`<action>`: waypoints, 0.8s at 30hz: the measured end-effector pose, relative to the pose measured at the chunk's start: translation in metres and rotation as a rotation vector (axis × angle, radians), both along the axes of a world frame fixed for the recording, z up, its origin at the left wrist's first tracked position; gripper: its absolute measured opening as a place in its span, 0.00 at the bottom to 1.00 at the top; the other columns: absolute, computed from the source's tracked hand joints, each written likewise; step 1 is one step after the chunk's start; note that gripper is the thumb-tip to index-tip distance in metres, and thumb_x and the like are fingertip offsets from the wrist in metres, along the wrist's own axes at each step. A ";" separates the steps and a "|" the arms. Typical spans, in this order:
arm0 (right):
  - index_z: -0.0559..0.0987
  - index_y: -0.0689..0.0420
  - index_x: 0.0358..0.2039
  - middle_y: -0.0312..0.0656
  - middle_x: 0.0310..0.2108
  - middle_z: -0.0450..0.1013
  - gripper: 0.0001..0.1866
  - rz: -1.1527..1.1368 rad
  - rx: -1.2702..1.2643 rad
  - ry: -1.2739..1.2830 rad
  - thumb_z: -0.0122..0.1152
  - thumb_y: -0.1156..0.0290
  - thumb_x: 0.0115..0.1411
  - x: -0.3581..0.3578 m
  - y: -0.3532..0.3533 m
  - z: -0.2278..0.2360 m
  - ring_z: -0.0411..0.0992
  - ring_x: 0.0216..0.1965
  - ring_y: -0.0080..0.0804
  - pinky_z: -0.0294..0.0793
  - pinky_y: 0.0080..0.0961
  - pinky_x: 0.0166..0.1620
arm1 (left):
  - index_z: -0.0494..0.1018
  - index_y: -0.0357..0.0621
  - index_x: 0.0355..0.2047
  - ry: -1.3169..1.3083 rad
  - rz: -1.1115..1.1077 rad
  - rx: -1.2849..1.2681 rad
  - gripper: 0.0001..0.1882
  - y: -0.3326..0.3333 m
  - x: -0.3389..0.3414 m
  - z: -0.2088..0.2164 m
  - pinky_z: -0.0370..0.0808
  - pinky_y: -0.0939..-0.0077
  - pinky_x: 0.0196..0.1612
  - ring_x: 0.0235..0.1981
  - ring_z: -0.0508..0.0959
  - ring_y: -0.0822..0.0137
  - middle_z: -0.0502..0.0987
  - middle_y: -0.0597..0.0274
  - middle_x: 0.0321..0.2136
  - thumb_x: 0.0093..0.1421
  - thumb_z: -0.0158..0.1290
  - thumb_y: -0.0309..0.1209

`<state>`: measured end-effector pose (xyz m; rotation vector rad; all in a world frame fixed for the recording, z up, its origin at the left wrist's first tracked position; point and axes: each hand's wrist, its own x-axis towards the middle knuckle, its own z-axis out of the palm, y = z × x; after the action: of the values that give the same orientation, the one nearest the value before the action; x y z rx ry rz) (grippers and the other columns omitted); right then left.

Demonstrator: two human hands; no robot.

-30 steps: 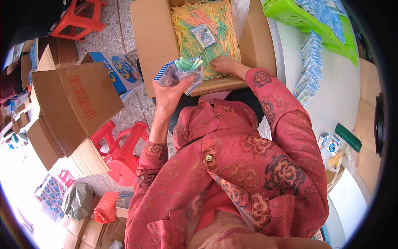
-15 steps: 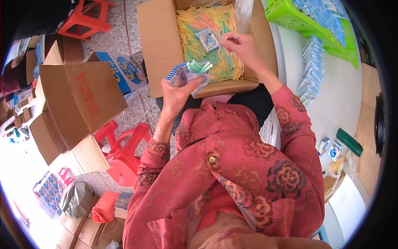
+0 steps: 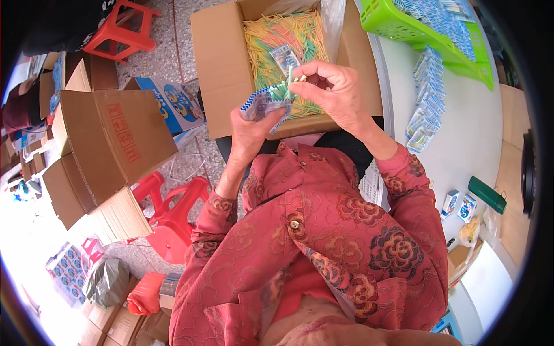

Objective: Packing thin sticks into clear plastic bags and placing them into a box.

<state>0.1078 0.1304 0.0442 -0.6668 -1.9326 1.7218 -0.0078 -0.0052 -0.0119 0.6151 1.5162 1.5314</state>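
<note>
My left hand is closed around a small clear plastic bag with a blue-and-white striped edge. Thin green sticks poke out of the bag's open mouth. At that mouth, the fingers of my right hand pinch one or more of the sticks; how many cannot be made out. Below both hands stands an open cardboard box, filled with loose yellow, green and pink sticks. Another small printed packet lies on top of the loose sticks, partly hidden by my right hand.
Striped packets lie in a row on the white table at right, near a green basket holding more. A green cylindrical case and small boxes sit nearer. Left are cartons and red stools.
My right hand has come down and left from above the box to the bag's mouth, its fingers now at the green sticks. My left hand and the bag have shifted slightly right.
</note>
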 end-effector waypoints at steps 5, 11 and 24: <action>0.76 0.59 0.27 0.29 0.24 0.70 0.06 -0.021 0.061 -0.013 0.63 0.73 0.48 -0.002 -0.005 -0.003 0.63 0.22 0.11 0.62 0.11 0.24 | 0.72 0.34 0.35 0.036 -0.007 0.025 0.13 0.001 0.003 0.002 0.73 0.80 0.36 0.31 0.73 0.76 0.75 0.65 0.30 0.47 0.57 0.18; 0.76 0.57 0.29 0.33 0.38 0.69 0.07 0.120 0.364 0.009 0.62 0.72 0.49 0.000 0.005 -0.003 0.66 0.34 0.17 0.65 0.14 0.35 | 0.71 0.34 0.35 -0.022 -0.015 0.063 0.13 0.001 0.003 0.004 0.73 0.80 0.36 0.31 0.74 0.75 0.74 0.65 0.30 0.46 0.57 0.18; 0.74 0.63 0.38 0.34 0.30 0.72 0.11 0.166 0.080 -0.021 0.55 0.72 0.56 0.021 0.007 -0.011 0.69 0.34 0.18 0.68 0.17 0.39 | 0.71 0.33 0.37 -0.102 -0.031 0.135 0.15 0.007 0.001 0.018 0.72 0.79 0.38 0.33 0.74 0.74 0.75 0.62 0.31 0.47 0.57 0.19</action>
<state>0.1284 0.1376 0.0327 -0.5105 -2.1111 1.7291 -0.0069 0.0014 0.0064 0.6249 1.3287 1.6263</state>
